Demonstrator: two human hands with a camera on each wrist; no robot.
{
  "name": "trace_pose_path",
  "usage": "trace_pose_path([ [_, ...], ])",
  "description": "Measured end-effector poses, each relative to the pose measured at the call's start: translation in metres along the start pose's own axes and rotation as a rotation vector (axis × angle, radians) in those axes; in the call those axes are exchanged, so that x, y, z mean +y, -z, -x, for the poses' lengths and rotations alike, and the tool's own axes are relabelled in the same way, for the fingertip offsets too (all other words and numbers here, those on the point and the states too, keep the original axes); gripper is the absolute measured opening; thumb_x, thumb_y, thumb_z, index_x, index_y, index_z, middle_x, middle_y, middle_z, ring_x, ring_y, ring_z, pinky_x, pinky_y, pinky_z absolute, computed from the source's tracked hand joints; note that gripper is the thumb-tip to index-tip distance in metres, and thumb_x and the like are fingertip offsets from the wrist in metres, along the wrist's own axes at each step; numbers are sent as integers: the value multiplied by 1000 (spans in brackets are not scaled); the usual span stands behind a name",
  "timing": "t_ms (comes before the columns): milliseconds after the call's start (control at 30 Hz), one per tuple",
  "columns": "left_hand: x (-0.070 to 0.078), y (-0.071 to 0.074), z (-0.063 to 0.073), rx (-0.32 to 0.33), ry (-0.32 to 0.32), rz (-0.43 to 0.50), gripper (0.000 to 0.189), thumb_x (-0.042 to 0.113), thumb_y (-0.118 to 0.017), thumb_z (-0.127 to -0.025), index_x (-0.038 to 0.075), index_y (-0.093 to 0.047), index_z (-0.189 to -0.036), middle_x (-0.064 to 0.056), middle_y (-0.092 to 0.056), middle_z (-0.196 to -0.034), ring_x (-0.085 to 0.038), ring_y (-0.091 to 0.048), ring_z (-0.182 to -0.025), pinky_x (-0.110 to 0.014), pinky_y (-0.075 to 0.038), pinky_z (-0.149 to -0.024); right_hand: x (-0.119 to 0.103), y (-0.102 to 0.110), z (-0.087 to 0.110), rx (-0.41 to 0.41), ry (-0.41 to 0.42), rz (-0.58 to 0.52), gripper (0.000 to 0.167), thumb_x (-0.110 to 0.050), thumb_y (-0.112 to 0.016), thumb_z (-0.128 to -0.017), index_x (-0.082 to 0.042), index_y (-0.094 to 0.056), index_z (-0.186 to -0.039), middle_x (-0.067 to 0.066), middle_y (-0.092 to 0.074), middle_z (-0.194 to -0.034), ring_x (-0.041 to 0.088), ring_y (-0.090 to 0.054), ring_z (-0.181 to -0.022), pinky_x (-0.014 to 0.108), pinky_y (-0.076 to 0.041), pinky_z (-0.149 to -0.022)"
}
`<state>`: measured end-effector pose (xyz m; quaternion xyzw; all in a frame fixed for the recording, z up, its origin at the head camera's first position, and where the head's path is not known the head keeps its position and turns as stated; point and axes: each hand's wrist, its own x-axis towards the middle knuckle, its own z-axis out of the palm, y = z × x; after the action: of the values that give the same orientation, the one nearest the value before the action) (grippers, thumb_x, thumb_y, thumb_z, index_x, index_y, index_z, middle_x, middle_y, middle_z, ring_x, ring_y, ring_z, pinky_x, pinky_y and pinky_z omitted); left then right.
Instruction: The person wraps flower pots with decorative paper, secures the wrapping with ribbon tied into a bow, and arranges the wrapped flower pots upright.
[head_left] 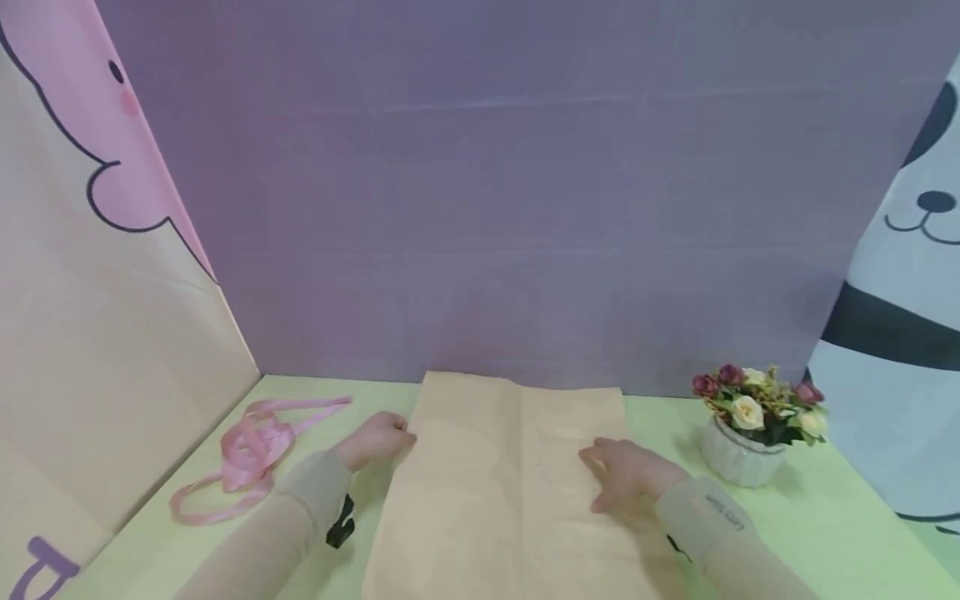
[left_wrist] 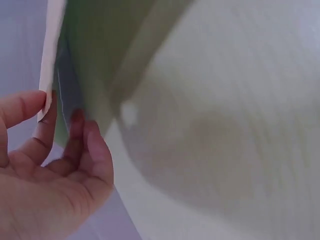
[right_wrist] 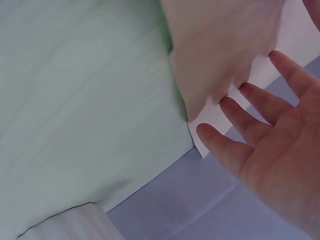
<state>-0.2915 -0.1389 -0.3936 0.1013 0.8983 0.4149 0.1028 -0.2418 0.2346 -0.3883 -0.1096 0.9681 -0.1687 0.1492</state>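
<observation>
A long sheet of tan wrapping paper (head_left: 480,483) with a crease down its middle lies on the table, its far edge near the purple backdrop. At the sheet's left edge is my left hand (head_left: 377,437). In the left wrist view, the thumb and index finger of that hand (left_wrist: 60,185) pinch the paper's edge (left_wrist: 52,45), lifted off the tabletop. On the right half of the sheet rests my right hand (head_left: 626,473), fingers spread. The right wrist view shows the extended fingertips of this hand (right_wrist: 280,150) touching the paper (right_wrist: 220,45).
A loosely coiled pink ribbon (head_left: 255,454) lies on the table left of my left arm. Beyond the right hand stands a white ribbed pot (head_left: 742,457) of red and cream flowers (head_left: 757,404). The purple backdrop (head_left: 480,208) closes off the far side, with printed panels at both sides.
</observation>
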Motion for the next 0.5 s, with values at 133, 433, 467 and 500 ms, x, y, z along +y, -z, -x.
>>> trace_pose_path([
  [133,-6,-4,-1,15,23,-51,34,6,-59,-79,15,-35,-57,5,-30,-54,-10,-29,-49,-23,-28,-48,1,0,1,20,3,-2,79,-23,-85,-64,-7,-52,-133,25,-35,-147,47,-34,-132,62,-26,-107],
  [433,-11,-15,-1,51,91,-272,20,3,-62,-64,10,-45,-57,-6,-44,-66,-23,-40,-69,-30,-37,-57,9,-5,-2,50,29,-4,81,-24,-85,-62,-6,-52,-134,24,-36,-146,47,-35,-131,62,-26,-107],
  [467,-11,-16,0,56,89,-310,17,2,-63,-63,8,-47,-58,-9,-46,-71,-25,-41,-74,-32,-39,-59,10,-5,-2,48,31,-5,81,-25,-85,-63,-6,-51,-134,24,-36,-146,47,-35,-131,62,-25,-107],
  [500,-10,-17,0,58,88,-344,14,2,-63,-62,7,-49,-60,-11,-48,-77,-27,-41,-79,-35,-41,-62,11,-5,-3,47,34,-7,81,-25,-85,-63,-6,-51,-134,24,-36,-146,47,-35,-131,62,-25,-107],
])
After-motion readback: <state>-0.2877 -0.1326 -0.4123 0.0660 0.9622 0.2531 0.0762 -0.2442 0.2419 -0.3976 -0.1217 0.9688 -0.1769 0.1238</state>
